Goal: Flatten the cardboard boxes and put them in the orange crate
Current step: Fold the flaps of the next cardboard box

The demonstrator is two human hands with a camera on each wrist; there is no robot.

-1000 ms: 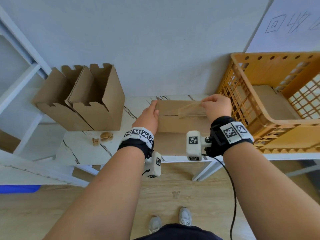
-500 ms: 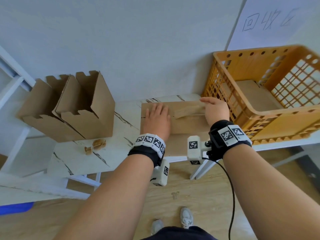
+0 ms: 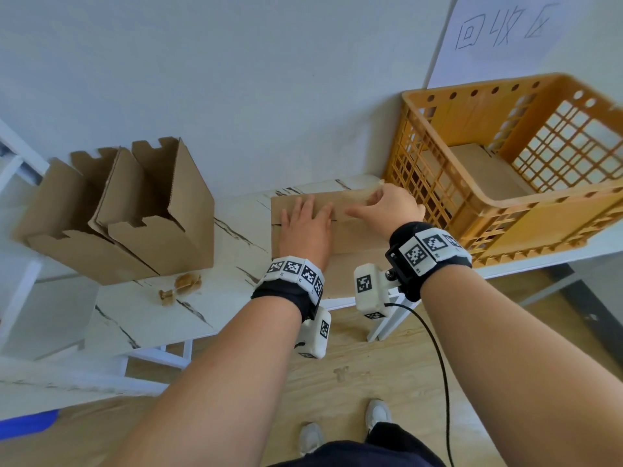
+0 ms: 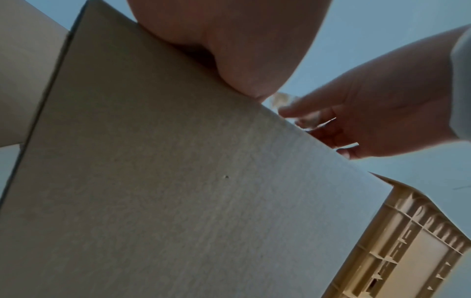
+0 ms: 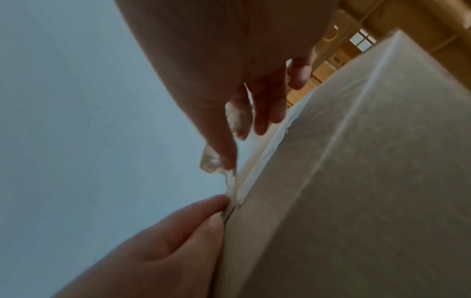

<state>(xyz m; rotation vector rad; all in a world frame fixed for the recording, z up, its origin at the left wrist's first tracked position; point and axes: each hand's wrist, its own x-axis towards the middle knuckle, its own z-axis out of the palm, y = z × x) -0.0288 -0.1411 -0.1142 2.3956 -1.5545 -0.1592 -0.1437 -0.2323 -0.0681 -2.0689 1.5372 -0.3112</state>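
Observation:
A closed cardboard box stands on the marble-pattern table, right beside the orange crate. My left hand lies flat on the box top, fingers straight, pressing down. My right hand pinches a strip of clear tape at the top seam. In the right wrist view the tape is lifted off the box, stretched from my fingertips down to the seam beside the left hand's fingers. A flattened box lies inside the crate.
Two opened cardboard boxes stand at the table's left end, against a white shelf frame. Crumpled tape scraps lie on the table in front of them. A paper sign hangs on the wall above the crate.
My left hand has moved from the box's left edge to lie flat on its top. My right hand still holds the tape and has shifted slightly left.

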